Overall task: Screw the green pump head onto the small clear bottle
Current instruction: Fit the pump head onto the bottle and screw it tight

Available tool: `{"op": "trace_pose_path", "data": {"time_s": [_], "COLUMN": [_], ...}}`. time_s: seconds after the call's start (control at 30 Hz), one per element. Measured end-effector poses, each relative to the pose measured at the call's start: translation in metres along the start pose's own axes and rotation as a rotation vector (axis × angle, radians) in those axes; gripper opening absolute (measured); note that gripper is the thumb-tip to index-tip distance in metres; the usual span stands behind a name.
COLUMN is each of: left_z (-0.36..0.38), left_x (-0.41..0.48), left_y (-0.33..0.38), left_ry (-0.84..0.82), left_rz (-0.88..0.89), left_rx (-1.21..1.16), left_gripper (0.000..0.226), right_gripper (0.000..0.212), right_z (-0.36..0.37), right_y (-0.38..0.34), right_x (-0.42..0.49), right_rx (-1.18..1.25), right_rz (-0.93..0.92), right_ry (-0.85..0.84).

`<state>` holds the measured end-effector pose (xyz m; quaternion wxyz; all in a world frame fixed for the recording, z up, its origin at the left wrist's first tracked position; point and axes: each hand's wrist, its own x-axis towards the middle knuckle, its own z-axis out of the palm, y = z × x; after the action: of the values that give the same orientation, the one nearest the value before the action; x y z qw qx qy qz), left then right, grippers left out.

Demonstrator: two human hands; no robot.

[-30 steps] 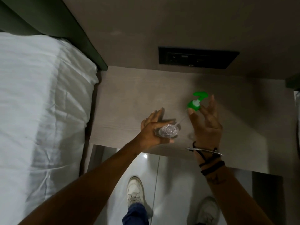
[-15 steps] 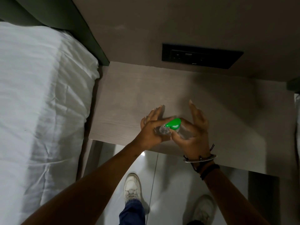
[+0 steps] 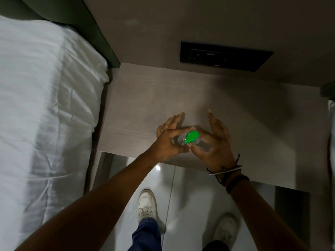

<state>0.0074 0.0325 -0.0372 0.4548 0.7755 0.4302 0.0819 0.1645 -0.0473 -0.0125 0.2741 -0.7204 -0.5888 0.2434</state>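
The pump head (image 3: pixel 191 136) I held was a bright, plain green, the one vivid colour there. The small bottle (image 3: pixel 179 139) under it was clear, showing pale glints. The worktop (image 3: pixel 145 98) was light grey-beige with a fine straight wood grain. Behind it the wall panel (image 3: pixel 217 19) was a flat taupe, with a black rectangular socket plate (image 3: pixel 224 56). The bed sheet (image 3: pixel 45 105) was white, unpatterned, and the headboard (image 3: pixel 87 24) dark green. The floor (image 3: pixel 190 205) was glossy pale grey. My shoes (image 3: pixel 146 205) were off-white, my trousers (image 3: pixel 146 236) dark blue. On my right wrist were black cords (image 3: pixel 235 180) and a silvery bangle (image 3: pixel 224 170).
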Motion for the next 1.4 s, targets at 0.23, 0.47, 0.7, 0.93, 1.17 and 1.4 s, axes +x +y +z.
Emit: {"op": "trace_pose_path", "data": {"time_s": [0.23,0.47,0.7,0.93,1.17,1.4], "left_z": [0.001,0.000,-0.005,-0.009,-0.013,-0.011], "left_x": [0.000,-0.001,-0.001,0.002,0.001,0.004], "left_y": [-0.004,-0.005,0.001,0.006,0.010,0.009], "left_ry": [0.005,-0.008,-0.046,-0.092,-0.093,-0.094], "left_rz": [0.002,0.014,0.035,0.003,0.021,0.034], "left_rx": [-0.011,0.019,-0.017,0.027,0.047,0.067], "left_gripper": [0.058,0.050,0.065,0.072,0.064,0.063], "right_gripper": [0.040,0.085,0.060,0.057,0.063,0.056], "right_z": [-0.001,0.003,0.006,0.007,0.008,0.010], "right_y": [-0.003,-0.011,-0.017,-0.014,-0.011,-0.014], "right_x": [0.007,0.007,0.014,0.012,0.013,0.016], "right_rx": [0.109,0.137,0.156,0.403,0.282,0.195], "right_rz": [-0.050,0.079,0.124,0.120,0.089,0.118], "right_ry": [-0.049,-0.045,0.056,0.027,-0.019,0.082]}}
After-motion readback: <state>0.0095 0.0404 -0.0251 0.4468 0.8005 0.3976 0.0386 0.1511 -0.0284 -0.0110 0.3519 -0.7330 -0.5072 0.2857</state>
